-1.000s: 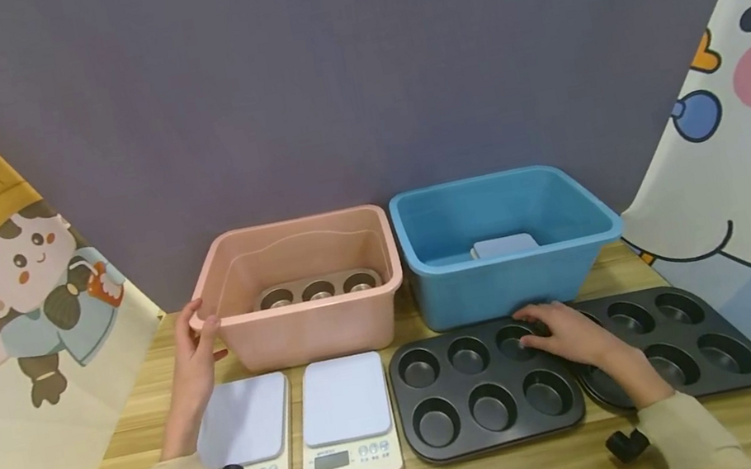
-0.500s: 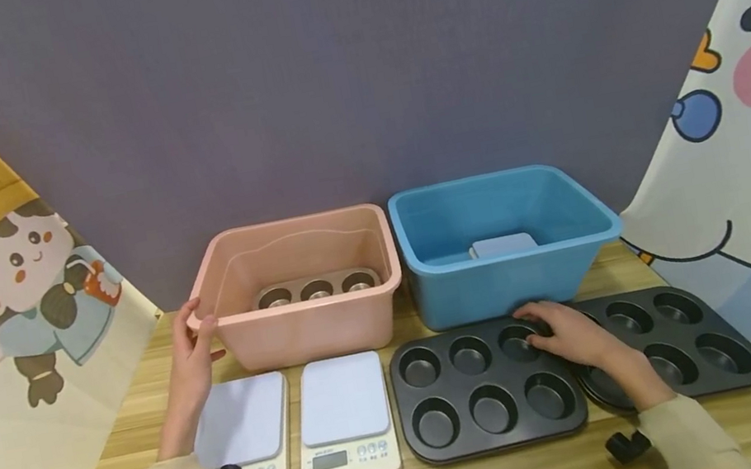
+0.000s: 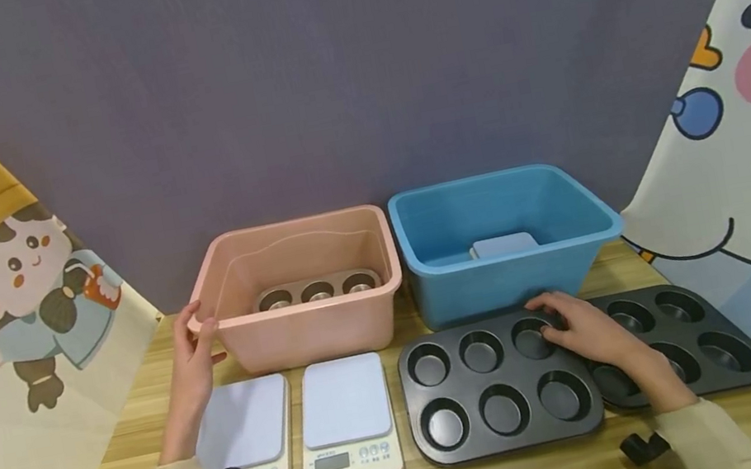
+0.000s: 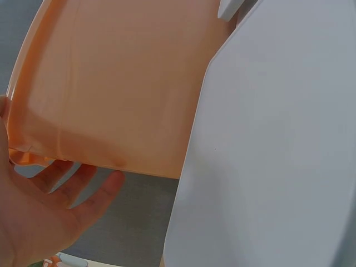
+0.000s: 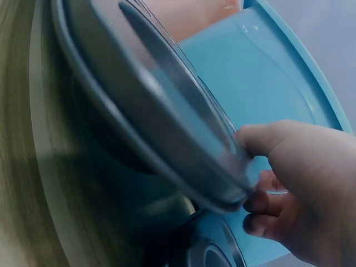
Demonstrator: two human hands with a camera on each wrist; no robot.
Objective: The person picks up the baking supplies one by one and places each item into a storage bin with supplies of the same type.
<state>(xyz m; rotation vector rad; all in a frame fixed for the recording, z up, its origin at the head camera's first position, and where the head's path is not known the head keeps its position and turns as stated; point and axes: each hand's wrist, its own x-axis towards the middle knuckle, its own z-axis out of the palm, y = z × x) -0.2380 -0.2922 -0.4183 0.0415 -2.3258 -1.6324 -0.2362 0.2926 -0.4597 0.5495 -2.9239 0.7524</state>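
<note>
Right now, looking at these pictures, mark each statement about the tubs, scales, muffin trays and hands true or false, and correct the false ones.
1. The right hand grips the near black six-cup metal muffin tray. True.
2. The left hand rests on a white kitchen scale. False: it touches the pink plastic tub.
3. The pink tub holds a muffin tray. True.
4. The blue plastic tub is empty. False: a pale blue flat item lies inside.
5. Three white scales sit on the table. False: two.

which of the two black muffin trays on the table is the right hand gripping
The nearer-left muffin tray: the right hand pinches its far right corner, lifting it over the other tray.
</note>
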